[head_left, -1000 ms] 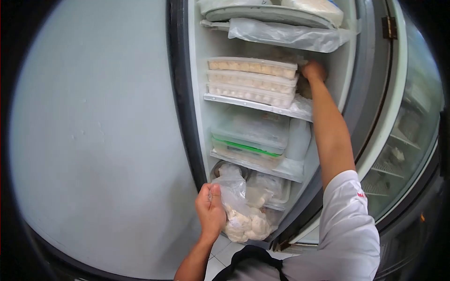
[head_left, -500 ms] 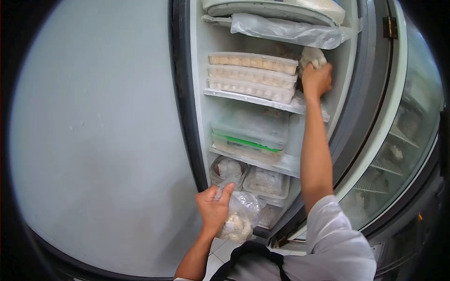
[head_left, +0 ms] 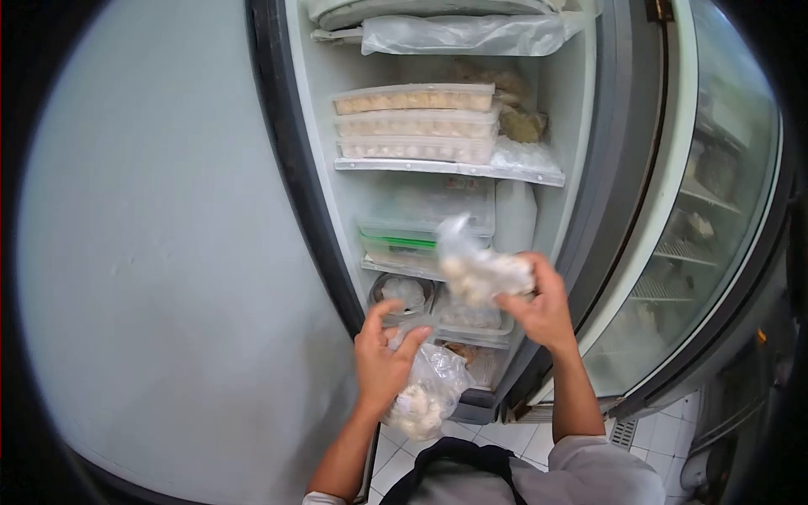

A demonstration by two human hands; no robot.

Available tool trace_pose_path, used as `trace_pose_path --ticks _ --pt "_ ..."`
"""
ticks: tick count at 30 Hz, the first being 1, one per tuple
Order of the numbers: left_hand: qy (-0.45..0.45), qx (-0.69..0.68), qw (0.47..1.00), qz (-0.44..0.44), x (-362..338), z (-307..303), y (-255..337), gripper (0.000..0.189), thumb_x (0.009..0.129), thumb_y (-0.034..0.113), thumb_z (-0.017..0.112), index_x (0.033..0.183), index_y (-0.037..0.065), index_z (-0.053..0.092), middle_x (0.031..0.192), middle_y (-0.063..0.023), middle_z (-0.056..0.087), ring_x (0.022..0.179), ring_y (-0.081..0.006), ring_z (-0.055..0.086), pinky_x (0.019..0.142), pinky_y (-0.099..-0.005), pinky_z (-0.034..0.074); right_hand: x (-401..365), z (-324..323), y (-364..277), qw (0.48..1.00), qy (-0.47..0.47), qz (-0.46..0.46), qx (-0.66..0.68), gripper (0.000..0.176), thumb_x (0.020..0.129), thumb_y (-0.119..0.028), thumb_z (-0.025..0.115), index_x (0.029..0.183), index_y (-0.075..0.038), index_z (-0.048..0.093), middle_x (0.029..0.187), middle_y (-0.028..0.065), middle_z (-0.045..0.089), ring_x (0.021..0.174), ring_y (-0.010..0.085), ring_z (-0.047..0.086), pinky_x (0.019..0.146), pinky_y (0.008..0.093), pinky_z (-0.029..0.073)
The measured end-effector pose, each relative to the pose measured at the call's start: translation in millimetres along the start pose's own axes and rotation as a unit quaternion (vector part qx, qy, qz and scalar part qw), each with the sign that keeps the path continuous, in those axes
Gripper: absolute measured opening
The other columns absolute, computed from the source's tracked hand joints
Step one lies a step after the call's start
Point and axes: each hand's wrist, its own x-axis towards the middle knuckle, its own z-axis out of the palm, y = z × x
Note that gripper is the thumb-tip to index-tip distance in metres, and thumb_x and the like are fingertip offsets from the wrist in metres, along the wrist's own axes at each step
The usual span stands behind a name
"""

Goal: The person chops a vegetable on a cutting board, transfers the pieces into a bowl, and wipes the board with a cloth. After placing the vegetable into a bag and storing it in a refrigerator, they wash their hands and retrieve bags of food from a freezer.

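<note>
A clear plastic bag with pale, lumpy pieces (head_left: pixel 418 412) hangs from my left hand (head_left: pixel 383 358); its gathered top lies between thumb and fingers, with the forefinger lifted away. My right hand (head_left: pixel 543 307) grips a second plastic bag of whitish pieces (head_left: pixel 480 273), smeared by motion, in front of the fridge's lower shelves. The two hands face each other, their bags apart. What exactly either bag contains is not clear.
Three stacked plastic containers (head_left: pixel 417 124) stand on an upper fridge shelf, with bags beside them. Lower down are a green-edged container (head_left: pixel 400 244), a white bottle (head_left: pixel 515 215) and a round metal bowl (head_left: pixel 379 290). The glass door (head_left: pixel 673 244) stands open at right.
My right hand has come down and out from the upper shelf, bringing the second bag towards my left hand. My left forefinger has lifted. The view has shifted slightly right.
</note>
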Motion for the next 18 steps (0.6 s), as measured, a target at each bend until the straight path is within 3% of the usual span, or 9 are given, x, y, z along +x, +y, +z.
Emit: trace_pose_path --ticks 1,3,4,6,8,10,13,18 --pt "-0.023 -0.060 0.997 -0.039 2.0 4.9 11.3 0.048 0.077 -0.002 0.076 0.120 0.002 0.057 0.077 -0.0047 0.067 0.068 -0.0054 0.057 0.059 -0.0220 0.045 -0.3 1.0 0.9 0.998 -0.064 0.001 -0.018 0.040 0.076 -0.006 0.073 0.112 -0.001 0.056 0.097 0.0108 0.066 0.095 0.0207 0.064 0.084 0.0336 0.049" --pt "-0.102 0.008 0.994 -0.032 10.0 0.8 12.2 0.072 0.076 -0.005 0.075 0.138 0.004 0.042 0.084 -0.0099 0.070 0.074 -0.0085 0.062 0.064 -0.0219 0.049 3.8 9.3 1.1 0.980 -0.194 0.006 -0.052 0.039 0.074 -0.007 0.071 0.110 -0.003 0.058 0.094 0.0124 0.066 0.092 0.0250 0.065 0.084 0.0366 0.049" --pt "-0.140 0.042 0.989 -0.028 11.9 -0.9 12.7 0.084 0.075 -0.007 0.075 0.147 0.006 0.034 0.088 -0.0125 0.072 0.078 -0.0101 0.065 0.067 -0.0219 0.050 6.7 12.5 -2.0 0.972 -0.215 -0.044 -0.086 0.039 0.074 -0.008 0.071 0.110 -0.004 0.058 0.093 0.0133 0.066 0.092 0.0280 0.064 0.084 0.0381 0.048" --pt "-0.145 0.018 0.989 -0.031 10.9 -2.8 10.0 0.069 0.076 -0.008 0.074 0.138 0.005 0.047 0.100 -0.0120 0.070 0.082 -0.0112 0.065 0.069 -0.0237 0.052 15.5 18.3 -10.2 0.944 -0.257 -0.146 -0.150 0.039 0.073 -0.010 0.070 0.109 -0.005 0.058 0.093 0.0151 0.064 0.090 0.0340 0.062 0.084 0.0412 0.046" --pt "-0.179 0.073 0.981 -0.003 12.0 -12.1 -8.8 0.060 0.076 -0.009 0.073 0.132 0.003 0.053 0.104 -0.0110 0.069 0.085 -0.0122 0.065 0.072 -0.0248 0.053 25.1 24.6 -17.1 0.932 -0.279 -0.175 -0.154 0.033 0.072 -0.011 0.068 0.102 -0.004 0.057 0.091 0.0164 0.064 0.089 0.0378 0.060 0.084 0.0440 0.044" --pt "-0.144 0.077 0.986 0.012 10.4 -16.8 -20.3 0.049 0.077 -0.009 0.072 0.123 0.002 0.057 0.106 -0.0096 0.068 0.087 -0.0129 0.065 0.074 -0.0255 0.053 29.6 34.2 -27.0 0.918 -0.293 -0.192 -0.185 0.031 0.072 -0.011 0.068 0.100 -0.003 0.056 0.091 0.0167 0.064 0.087 0.0384 0.061 0.081 0.0443 0.045" --pt "-0.079 0.047 0.996 0.015 5.6 -24.0 -18.2 0.040 0.078 -0.008 0.072 0.116 0.000 0.060 0.103 -0.0073 0.067 0.087 -0.0128 0.065 0.075 -0.0257 0.053 34.6 47.4 -34.3 0.911 -0.344 -0.136 -0.183 0.034 0.072 -0.012 0.071 0.101 -0.003 0.059 0.097 0.0149 0.065 0.093 0.0362 0.062 0.085 0.0432 0.044" --pt "-0.028 0.042 0.998 0.039 2.5 -32.8 -13.0 0.030 0.083 -0.004 0.070 0.112 -0.002 0.064 0.097 -0.0057 0.068 0.085 -0.0111 0.063 0.072 -0.0248 0.051 39.8 56.6 -38.3 0.925 -0.337 -0.126 -0.120 0.038 0.071 -0.014 0.075 0.103 -0.001 0.059 0.091 0.0180 0.066 0.085 0.0378 0.064 0.072 0.0418 0.049"
